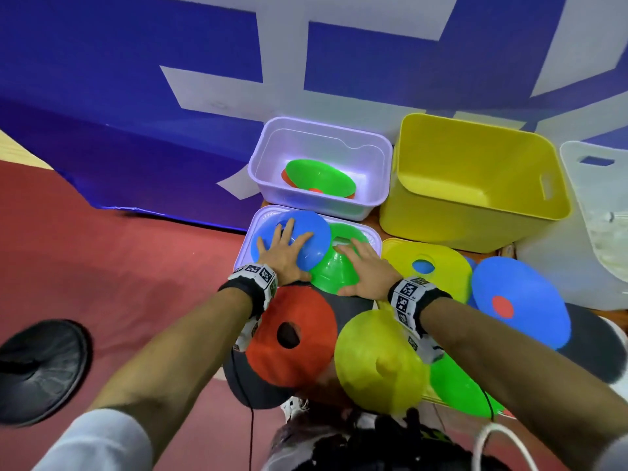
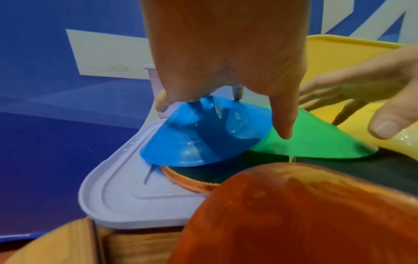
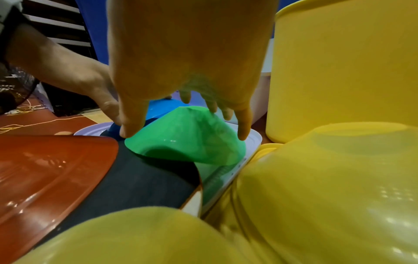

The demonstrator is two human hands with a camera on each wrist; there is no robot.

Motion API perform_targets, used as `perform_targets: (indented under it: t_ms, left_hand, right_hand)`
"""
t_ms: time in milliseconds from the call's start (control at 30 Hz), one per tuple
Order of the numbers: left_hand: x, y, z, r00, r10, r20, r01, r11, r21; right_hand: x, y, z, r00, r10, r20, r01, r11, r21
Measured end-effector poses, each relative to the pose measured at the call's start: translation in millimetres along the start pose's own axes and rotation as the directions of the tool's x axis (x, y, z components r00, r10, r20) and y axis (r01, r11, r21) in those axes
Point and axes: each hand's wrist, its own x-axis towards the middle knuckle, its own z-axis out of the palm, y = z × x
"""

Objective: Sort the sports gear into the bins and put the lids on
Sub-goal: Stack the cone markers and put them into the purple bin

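Cones dominate the lower half of the head view: two blue, two yellow and one red disc cone sit outside the bins, along with two green ones, and a green cone over an orange one lies inside the lavender bin (image 1: 319, 164) at upper centre. Beside that bin to the right stands one yellow bin (image 1: 475, 178), its rim nearly touching the lavender wall. One lavender lid (image 1: 248, 246) lies flat just below the lavender bin, and a yellow lid (image 1: 397, 256) shows to its right under a yellow cone (image 1: 438, 266). The left hand (image 1: 283, 253) lies spread over a blue cone (image 1: 299, 239) on the lavender lid, fingers straight and fanned. The right hand (image 1: 363, 270) also lies spread, its fingertips draped over a green cone (image 1: 334, 270) whose rim tucks under the blue one. Lower down, a red cone (image 1: 292, 338) and a translucent yellow cone (image 1: 380, 365) crowd together over a dark round paddle (image 1: 258, 392), leaving little bare space. At far right a large blue cone (image 1: 520, 300) overlaps its neighbours. All the cones look like thin, glossy, flexible plastic with a hole on top; the bins are smooth with rounded corners. Open red floor (image 1: 136, 266) stretches left.
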Motion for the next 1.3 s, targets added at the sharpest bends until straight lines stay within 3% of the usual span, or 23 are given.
perform_targets:
  t_ms: [267, 633, 900, 1033, 1300]
  left_hand:
    - [4.7, -11.3, 4.2, 0.999, 0.039, -0.029, -0.038, 0.999, 0.021]
    - [-2.1, -22.7, -3.5, 0.992, 0.074, -0.1, -0.087, 0.987, -0.134]
    - [-17.3, -33.2, -11.5, 0.99, 0.031, -0.14, -0.054, 0.986, -0.159]
    - [-23.9, -37.9, -17.4, 0.988, -0.019, -0.15, -0.009, 0.983, -0.184]
    - [-33.2, -15.5, -47.4, 0.967, 0.035, -0.254, -0.09, 0.974, -0.208]
  right_hand:
    - [6.6, -17.4, 5.8, 1.0, -0.007, -0.001, 0.007, 0.997, -0.082]
    - [9.3, -22.3, 7.6, 1.0, 0.027, 0.003, -0.026, 0.988, -0.15]
    - [9.5, -20.8, 8.9, 0.999, -0.013, -0.046, 0.003, 0.977, -0.212]
    - [5.8, -15.6, -0.1, 0.996, -0.038, -0.078, 0.024, 0.985, -0.173]
    - [-17.7, -11.7, -28.1, 0.966, -0.033, -0.257, 0.028, 0.999, -0.02]
